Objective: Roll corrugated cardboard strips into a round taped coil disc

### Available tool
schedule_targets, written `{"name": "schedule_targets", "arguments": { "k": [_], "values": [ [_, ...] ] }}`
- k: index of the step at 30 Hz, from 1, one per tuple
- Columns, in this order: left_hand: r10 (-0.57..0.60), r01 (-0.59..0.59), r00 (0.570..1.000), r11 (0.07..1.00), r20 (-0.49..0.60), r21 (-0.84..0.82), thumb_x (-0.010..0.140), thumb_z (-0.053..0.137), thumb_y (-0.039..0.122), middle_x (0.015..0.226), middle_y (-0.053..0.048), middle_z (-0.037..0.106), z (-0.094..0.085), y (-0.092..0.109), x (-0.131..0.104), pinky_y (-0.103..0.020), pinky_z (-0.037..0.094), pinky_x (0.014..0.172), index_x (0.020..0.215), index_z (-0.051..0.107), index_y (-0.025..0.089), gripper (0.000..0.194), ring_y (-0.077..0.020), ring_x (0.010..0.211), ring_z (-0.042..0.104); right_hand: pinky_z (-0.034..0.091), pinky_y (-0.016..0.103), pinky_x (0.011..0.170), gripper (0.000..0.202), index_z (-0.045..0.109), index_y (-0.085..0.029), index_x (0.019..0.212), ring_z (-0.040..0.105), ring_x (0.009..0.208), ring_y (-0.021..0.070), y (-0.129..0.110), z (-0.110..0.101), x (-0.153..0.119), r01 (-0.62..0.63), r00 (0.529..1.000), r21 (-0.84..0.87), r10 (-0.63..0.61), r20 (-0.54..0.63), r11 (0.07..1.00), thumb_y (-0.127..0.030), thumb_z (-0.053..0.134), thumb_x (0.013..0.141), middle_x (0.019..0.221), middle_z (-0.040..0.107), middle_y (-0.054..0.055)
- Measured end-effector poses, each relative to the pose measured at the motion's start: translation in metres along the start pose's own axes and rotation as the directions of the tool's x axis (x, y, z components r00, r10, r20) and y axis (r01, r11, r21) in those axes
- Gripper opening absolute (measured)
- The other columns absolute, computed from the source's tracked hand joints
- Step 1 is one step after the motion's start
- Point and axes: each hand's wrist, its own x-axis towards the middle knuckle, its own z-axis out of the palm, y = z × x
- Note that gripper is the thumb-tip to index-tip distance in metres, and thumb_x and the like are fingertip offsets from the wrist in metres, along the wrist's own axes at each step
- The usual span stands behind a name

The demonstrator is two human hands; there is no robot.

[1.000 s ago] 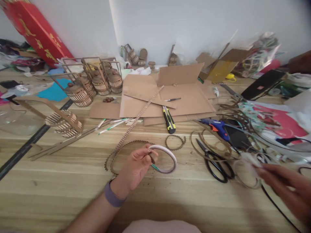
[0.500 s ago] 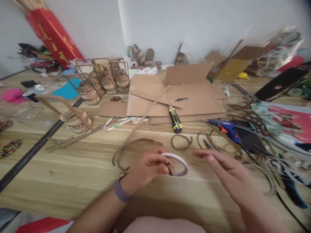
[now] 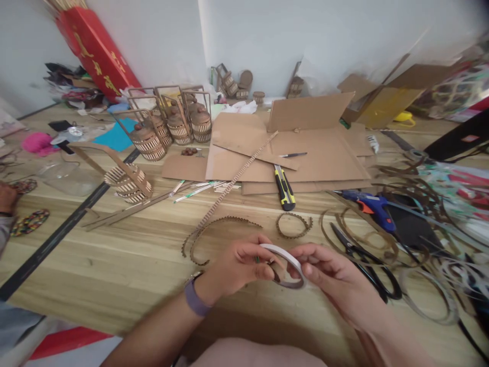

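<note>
Between my thumb and fingers, my left hand grips the left side of a narrow white ring that looks like a roll of tape. A small brown strip is also at those fingertips, inside the ring. My right hand has its thumb and fingers closed on the ring's right edge. Beyond my hands lie a small toothed bamboo loop and a longer curved toothed strip. Black scissors rest beside my right hand.
A yellow-black utility knife lies against flattened cardboard. To the right are a blue glue gun and tangled strips. Small lidded baskets stand back left; a handled basket is nearer. Another person's hand shows at far left.
My right hand has moved left and closed on the ring, which it was apart from before. The view has turned slightly, bringing another person's hand in at the left edge.
</note>
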Motion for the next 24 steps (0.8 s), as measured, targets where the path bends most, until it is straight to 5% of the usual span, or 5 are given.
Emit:
{"name": "schedule_targets", "arguments": {
  "k": [5, 9, 12, 18, 24],
  "values": [
    [0.23, -0.13, 0.953, 0.896, -0.196, 0.424, 0.086, 0.07, 0.047, 0.13, -0.01, 0.056, -0.001, 0.003, -0.004, -0.041, 0.04, 0.106, 0.093, 0.078, 0.024, 0.026, -0.0255, 0.121, 0.051, 0.056, 0.029, 0.069, 0.033, 0.071, -0.024, 0.105, 0.069, 0.074, 0.0179, 0.002, 0.002, 0.003, 0.141, 0.953, -0.165, -0.179, -0.245, 0.976, -0.049, 0.069, 0.084, 0.082, 0.075, 0.004],
    [0.182, -0.212, 0.977, 0.792, 0.11, 0.573, 0.092, 0.063, 0.039, 0.122, -0.011, 0.062, 0.009, 0.008, -0.008, -0.035, 0.045, 0.102, 0.096, 0.077, 0.021, 0.023, -0.0223, 0.115, 0.058, 0.058, 0.029, 0.071, 0.033, 0.073, -0.024, 0.106, 0.071, 0.078, 0.0187, 0.009, 0.007, 0.004, 0.166, 0.906, -0.214, -0.235, -0.352, 0.963, -0.048, 0.069, 0.083, 0.09, 0.077, 0.005],
    [0.129, -0.296, 0.945, 0.727, 0.3, 0.62, 0.095, 0.058, 0.037, 0.127, -0.011, 0.06, 0.018, 0.003, -0.008, -0.035, 0.042, 0.106, 0.09, 0.075, 0.019, 0.025, -0.0225, 0.121, 0.056, 0.058, 0.031, 0.073, 0.033, 0.075, -0.024, 0.106, 0.071, 0.078, 0.0193, 0.016, 0.011, 0.005, 0.141, 0.901, -0.178, -0.2, -0.386, 0.974, -0.047, 0.07, 0.083, 0.093, 0.078, 0.006],
    [0.117, -0.396, 0.915, 0.454, 0.387, 0.798, 0.1, 0.05, 0.035, 0.103, -0.008, 0.064, 0.024, -0.012, -0.007, -0.032, 0.046, 0.093, 0.096, 0.073, 0.019, 0.028, -0.0192, 0.099, 0.059, 0.059, 0.029, 0.068, 0.032, 0.076, -0.024, 0.102, 0.071, 0.073, 0.0186, 0.022, 0.016, 0.005, 0.104, 0.918, -0.198, -0.17, -0.359, 0.975, -0.049, 0.067, 0.084, 0.086, 0.078, 0.006],
    [0.11, -0.461, 0.887, 0.228, 0.448, 0.858, 0.101, 0.047, 0.027, 0.096, -0.006, 0.066, 0.021, -0.016, -0.006, -0.031, 0.046, 0.084, 0.092, 0.068, 0.015, 0.026, -0.0192, 0.092, 0.058, 0.059, 0.03, 0.069, 0.03, 0.074, -0.023, 0.099, 0.073, 0.077, 0.0203, 0.02, 0.021, -0.001, 0.085, 0.891, -0.442, -0.267, -0.367, 0.893, -0.047, 0.063, 0.087, 0.09, 0.078, 0.007]
  ]
}}
